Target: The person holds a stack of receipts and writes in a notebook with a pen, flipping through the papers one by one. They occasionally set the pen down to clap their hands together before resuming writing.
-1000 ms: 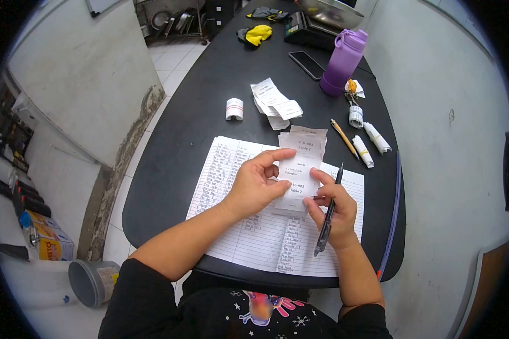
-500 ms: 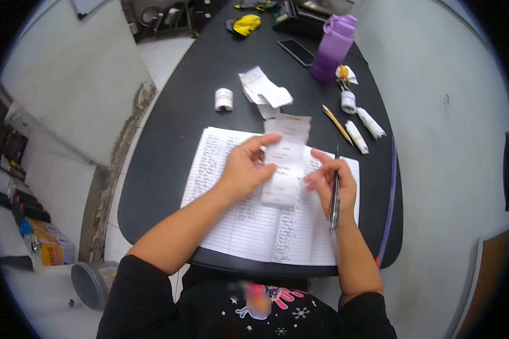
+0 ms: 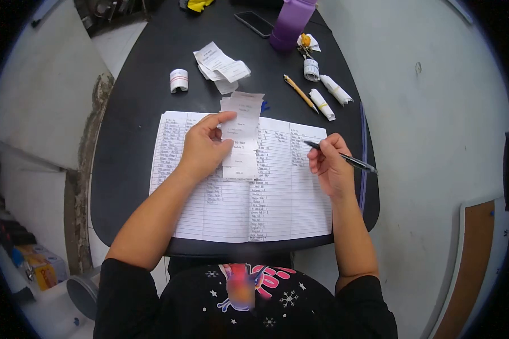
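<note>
My left hand [image 3: 205,146] pinches the left edge of a stack of paper receipts [image 3: 241,138], thumb on top. The receipts lie over the middle of an open lined notebook [image 3: 209,223] with handwritten columns on both pages. Above the right page, my right hand [image 3: 333,164] grips a black pen [image 3: 356,163], its tip pointing left toward the written column there. Just beyond the notebook is a loose pile of receipts [image 3: 220,65], with a curled slip of paper [image 3: 179,81] to its left.
On the black table [image 3: 130,135] lie a tan pen [image 3: 301,93], rolled papers [image 3: 322,104] [image 3: 336,89], and a paper roll [image 3: 311,70] by a yellow-orange item. A purple bottle [image 3: 291,25] and a phone [image 3: 254,24] sit farther back. A wall [image 3: 413,130] runs along the right.
My right hand has moved away from the receipts to the right page, and the pen has swung from upright to pointing left. The left hand still holds the receipts. The view has shifted.
</note>
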The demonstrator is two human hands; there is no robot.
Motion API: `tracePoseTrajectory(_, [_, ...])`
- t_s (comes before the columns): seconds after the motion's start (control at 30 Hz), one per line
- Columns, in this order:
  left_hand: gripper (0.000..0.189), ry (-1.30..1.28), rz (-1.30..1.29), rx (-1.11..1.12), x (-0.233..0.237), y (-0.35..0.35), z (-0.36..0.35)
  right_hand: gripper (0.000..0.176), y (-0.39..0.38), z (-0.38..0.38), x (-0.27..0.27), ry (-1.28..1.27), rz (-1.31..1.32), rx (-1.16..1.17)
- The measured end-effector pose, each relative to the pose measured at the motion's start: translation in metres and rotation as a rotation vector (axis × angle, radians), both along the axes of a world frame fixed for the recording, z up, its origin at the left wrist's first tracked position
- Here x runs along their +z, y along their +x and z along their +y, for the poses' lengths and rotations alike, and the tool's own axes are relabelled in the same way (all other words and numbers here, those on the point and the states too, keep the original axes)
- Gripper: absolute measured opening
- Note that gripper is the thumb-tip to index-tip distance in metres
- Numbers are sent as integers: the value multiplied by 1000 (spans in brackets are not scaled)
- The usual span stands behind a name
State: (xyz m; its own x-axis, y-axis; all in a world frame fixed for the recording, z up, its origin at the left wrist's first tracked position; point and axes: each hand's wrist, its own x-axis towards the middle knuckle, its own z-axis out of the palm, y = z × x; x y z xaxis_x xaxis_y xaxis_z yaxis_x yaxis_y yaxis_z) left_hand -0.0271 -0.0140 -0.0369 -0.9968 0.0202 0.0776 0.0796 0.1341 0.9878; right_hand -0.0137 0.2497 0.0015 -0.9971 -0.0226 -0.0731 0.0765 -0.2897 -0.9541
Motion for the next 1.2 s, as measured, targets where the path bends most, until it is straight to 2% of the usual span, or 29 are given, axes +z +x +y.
tracePoseTrajectory(0.1, [53,38,-35,-17,-3,0,-1,26,0,4,-19,-81,-15,-44])
tracePoseTrajectory(0.3, [50,94,-29,-8,-6,-1,0,23,1,-1,-28,150,11,-26])
tracePoseTrajectory(0.5, [53,75,-78,-51,-6,-2,-3,26,9,2,-33,332,78,-175])
tracePoseTrajectory(0.7, [53,88,-79,-48,-2,-2,-1,28,8,11,-40,542,69,-226])
tracePoseTrajectory(1.2, [53,130,-115,-56,-2,0,-1,25,7,4,-37,683,133,-198])
